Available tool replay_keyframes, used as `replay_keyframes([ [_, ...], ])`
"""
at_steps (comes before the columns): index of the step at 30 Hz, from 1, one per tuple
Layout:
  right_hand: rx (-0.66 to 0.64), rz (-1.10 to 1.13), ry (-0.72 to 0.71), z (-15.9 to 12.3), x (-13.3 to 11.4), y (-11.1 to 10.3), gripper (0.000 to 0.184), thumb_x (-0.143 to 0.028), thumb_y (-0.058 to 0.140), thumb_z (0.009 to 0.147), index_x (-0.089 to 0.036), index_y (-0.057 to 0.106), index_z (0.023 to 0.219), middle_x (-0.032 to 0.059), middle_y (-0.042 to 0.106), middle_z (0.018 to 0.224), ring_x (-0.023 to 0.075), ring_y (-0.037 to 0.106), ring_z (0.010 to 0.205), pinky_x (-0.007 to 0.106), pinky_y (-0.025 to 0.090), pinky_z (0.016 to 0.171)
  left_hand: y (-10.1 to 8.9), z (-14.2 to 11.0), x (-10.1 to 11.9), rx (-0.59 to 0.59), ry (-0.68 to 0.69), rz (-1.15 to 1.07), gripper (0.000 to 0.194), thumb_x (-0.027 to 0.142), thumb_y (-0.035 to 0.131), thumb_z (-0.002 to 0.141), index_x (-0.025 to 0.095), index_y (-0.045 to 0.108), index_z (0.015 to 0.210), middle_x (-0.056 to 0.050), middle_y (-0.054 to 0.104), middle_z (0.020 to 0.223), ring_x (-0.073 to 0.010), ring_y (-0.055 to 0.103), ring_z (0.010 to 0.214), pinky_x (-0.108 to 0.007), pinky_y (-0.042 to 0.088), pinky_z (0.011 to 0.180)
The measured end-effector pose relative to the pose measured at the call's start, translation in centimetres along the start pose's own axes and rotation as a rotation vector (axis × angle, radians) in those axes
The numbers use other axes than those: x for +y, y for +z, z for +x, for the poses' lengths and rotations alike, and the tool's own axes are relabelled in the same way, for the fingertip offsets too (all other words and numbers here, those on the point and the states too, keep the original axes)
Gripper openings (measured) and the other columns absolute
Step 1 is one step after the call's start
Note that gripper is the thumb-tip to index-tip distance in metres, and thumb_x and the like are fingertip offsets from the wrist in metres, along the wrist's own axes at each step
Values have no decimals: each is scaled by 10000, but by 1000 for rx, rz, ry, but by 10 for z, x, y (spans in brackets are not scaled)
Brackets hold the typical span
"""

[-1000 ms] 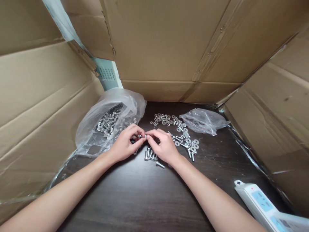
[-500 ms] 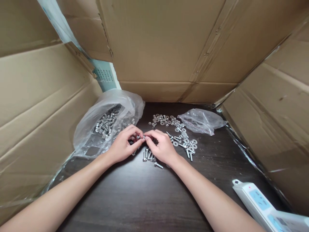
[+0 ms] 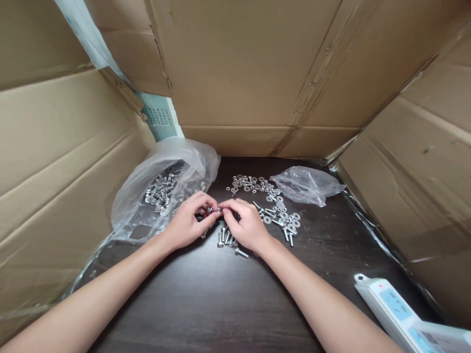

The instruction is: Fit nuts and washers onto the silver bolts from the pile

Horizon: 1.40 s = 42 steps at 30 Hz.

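My left hand (image 3: 189,221) and my right hand (image 3: 246,223) meet fingertip to fingertip above the dark table. Between them is a small silver bolt (image 3: 211,210), pinched from both sides. A bit of metal like a nut shows by the right fingertips, too small and covered to be sure. Both hands are closed, thumbs against index fingers. Just below them lie several loose bolts (image 3: 222,236), with one single bolt (image 3: 242,252) nearer to me. Part of that group is hidden by my right hand.
An open clear plastic bag (image 3: 127,196) full of bolts lies at left. Washers (image 3: 267,220), nuts and bolts are scattered to the right, near a crumpled plastic bag (image 3: 309,184). A white power strip (image 3: 382,299) sits at front right. Cardboard walls (image 3: 250,68) surround the table (image 3: 206,304).
Both hands stay in nearly the same place, still pinching the bolt. The whole view has shifted very slightly; the scattered parts lie as before.
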State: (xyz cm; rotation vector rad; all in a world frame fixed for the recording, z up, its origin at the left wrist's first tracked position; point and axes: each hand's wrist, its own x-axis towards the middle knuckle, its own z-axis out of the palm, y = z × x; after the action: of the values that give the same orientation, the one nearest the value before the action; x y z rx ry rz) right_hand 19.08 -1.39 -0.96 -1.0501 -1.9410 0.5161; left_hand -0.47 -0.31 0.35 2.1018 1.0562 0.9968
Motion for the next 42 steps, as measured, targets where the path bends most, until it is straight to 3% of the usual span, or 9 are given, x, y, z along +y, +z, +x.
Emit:
replay_keyframes([
  [42,-1,26,41,-1,-2,0,122,-160,595,910,-207,701,945,28,729,847,190,668,801,327,501,791,1,1,-1,4,-18,-99,156,333,705,915,184,682,952,-49,633,971,-166,658,869,-272,623,715],
])
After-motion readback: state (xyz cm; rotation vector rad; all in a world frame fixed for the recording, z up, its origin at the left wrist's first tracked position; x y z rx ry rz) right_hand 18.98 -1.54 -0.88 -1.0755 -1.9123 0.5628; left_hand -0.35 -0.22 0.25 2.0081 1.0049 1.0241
